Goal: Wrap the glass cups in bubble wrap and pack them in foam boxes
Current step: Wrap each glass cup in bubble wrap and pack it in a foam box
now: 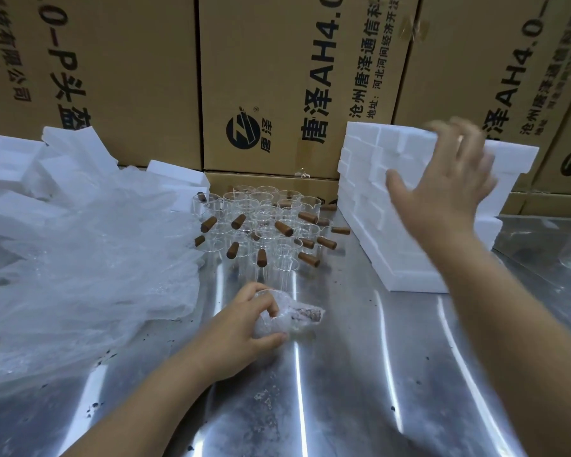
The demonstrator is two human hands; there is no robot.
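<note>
While your left hand (241, 328) grips the wrapped cup (294, 316), your empty, spread right hand (442, 183) hovers at foam boxes (370, 206), two o'clock. Packing step: pull one box next.

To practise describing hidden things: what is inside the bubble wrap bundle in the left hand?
A brownish handle shows dimly through the bubble wrap at its right end. The left hand grips the rest, hiding whatever else is inside.

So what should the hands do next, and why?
Probably the right hand should take one box off the stack of foam boxes: it is open right in front of them, and the left hand holds a bubble-wrapped cup that needs a box.
</note>
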